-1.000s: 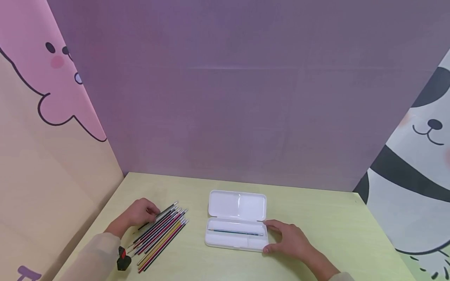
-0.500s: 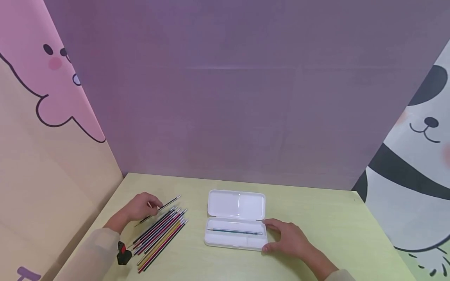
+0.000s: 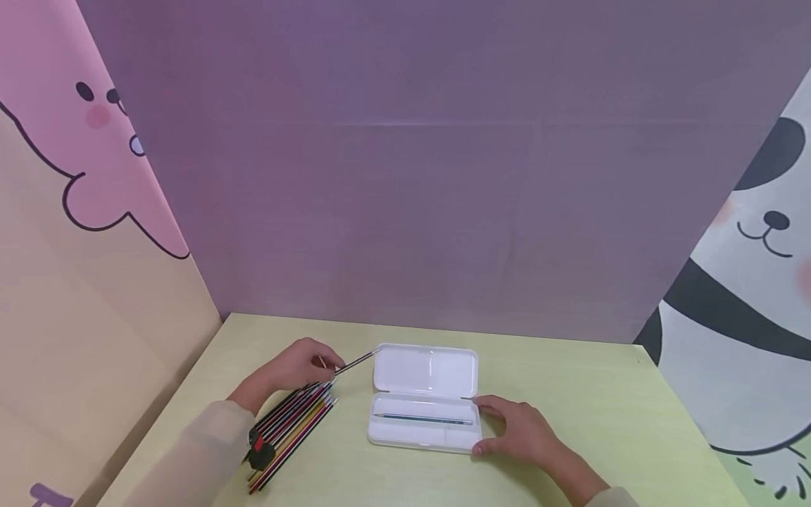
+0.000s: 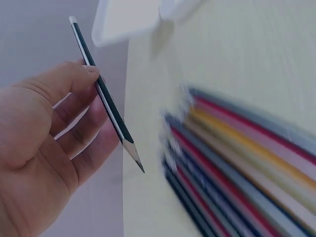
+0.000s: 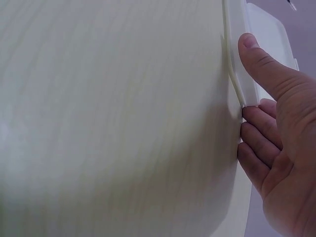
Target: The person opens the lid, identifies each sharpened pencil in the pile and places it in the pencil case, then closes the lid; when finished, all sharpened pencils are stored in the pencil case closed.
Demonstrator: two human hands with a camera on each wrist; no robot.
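In the head view, my left hand point(image 3: 298, 366) pinches a dark pencil point(image 3: 360, 361) with a white end, above the far side of the pencil pile point(image 3: 303, 426). The left wrist view shows this pencil point(image 4: 109, 106) between thumb and fingers, its sharpened tip pointing down. A white pencil case point(image 3: 412, 434) lies with its lid laid back. One teal pencil point(image 3: 424, 420) rests in its lower tray. My right hand point(image 3: 522, 433) holds the case's right end, thumb at the near corner, fingers at the far one. In the right wrist view, the thumb lies along the case's edge point(image 5: 239, 22).
The pile has several black, red and gold pencils, slanting on the left part of the pale table point(image 3: 557, 373). A purple backdrop point(image 3: 443, 211) stands behind it, with printed side panels left and right. A black-and-red device point(image 3: 260, 451) is at the left wrist.
My left hand has lifted the dark pencil away from the pile and carried it right, toward the case's lid. The right hand and the case have stayed in place.
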